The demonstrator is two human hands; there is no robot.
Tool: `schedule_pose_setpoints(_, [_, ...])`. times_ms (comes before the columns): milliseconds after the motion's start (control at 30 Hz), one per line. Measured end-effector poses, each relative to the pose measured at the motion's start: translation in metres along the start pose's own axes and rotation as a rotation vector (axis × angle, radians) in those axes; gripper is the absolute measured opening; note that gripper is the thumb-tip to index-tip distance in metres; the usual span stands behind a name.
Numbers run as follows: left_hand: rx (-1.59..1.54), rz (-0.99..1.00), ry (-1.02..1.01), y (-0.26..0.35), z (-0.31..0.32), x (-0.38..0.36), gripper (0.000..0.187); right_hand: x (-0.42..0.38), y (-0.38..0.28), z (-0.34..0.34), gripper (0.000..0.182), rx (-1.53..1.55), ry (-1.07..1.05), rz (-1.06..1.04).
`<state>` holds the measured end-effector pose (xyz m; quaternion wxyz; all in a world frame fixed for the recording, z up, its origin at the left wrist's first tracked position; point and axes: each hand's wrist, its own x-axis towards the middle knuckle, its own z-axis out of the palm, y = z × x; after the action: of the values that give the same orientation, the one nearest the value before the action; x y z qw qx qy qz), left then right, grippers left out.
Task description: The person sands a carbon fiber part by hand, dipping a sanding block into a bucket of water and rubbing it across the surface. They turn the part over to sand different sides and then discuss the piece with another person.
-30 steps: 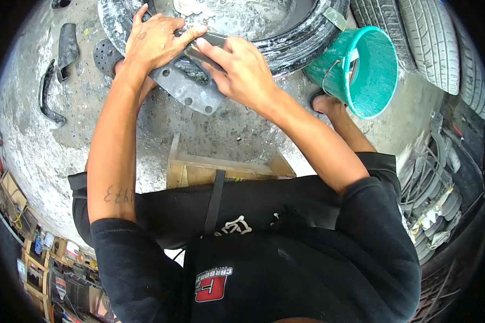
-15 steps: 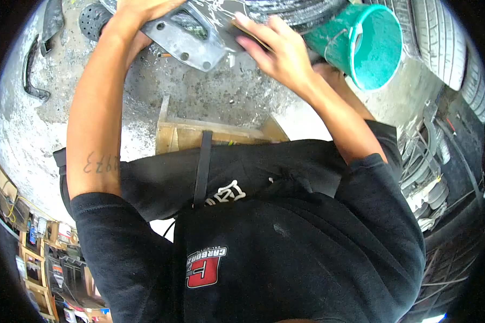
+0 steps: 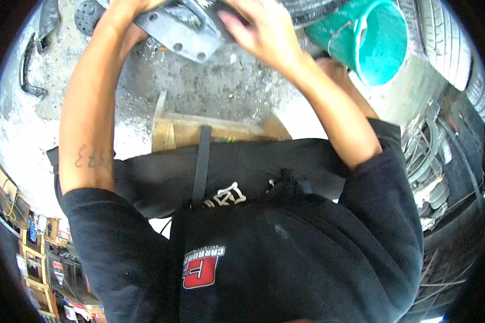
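Note:
A grey panel (image 3: 180, 39) with round holes and a larger cut-out, perhaps a vehicle trim part, is tilted at the top of the view. My left hand (image 3: 132, 5) is at its upper left edge; the top of the picture cuts off most of its fingers, so their grip is hidden. My right hand (image 3: 264, 29) is at the panel's right side, fingers bent over a thin dark sheet that looks like sandpaper. Most of that sheet is hidden under the hand now. Pale, whitish marks lie on the panel's dark upper part.
A green bucket (image 3: 337, 40) stands right of my right hand, with tires (image 3: 442, 46) beyond it. Below the panel is a wooden box (image 3: 183, 132) by my lap. A dark clog (image 3: 86, 19) and a curved black part (image 3: 27, 75) are on the stained floor at left.
My right hand has moved up and slightly left over the panel, covering more of the dark sheet. The panel and my left hand appear higher and further left in view.

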<state>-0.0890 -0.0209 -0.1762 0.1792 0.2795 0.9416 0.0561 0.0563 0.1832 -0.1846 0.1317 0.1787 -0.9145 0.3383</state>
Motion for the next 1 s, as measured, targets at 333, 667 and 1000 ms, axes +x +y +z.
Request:
schedule_pose_setpoints(333, [0.009, -0.019, -0.039, 0.006, -0.011, -0.004, 0.073, -0.006, 0.002, -0.017, 0.045, -0.006, -0.173, 0.115])
schedule_pose_setpoints(667, [-0.022, -0.033, -0.034, 0.002, -0.007, -0.006, 0.076, -0.019, -0.013, -0.021, 0.041, 0.055, -0.251, 0.239])
schedule_pose_setpoints(1000, [0.025, -0.017, -0.055, 0.005, -0.014, -0.005, 0.078, -0.049, -0.019, -0.032, 0.047, 0.073, -0.233, 0.215])
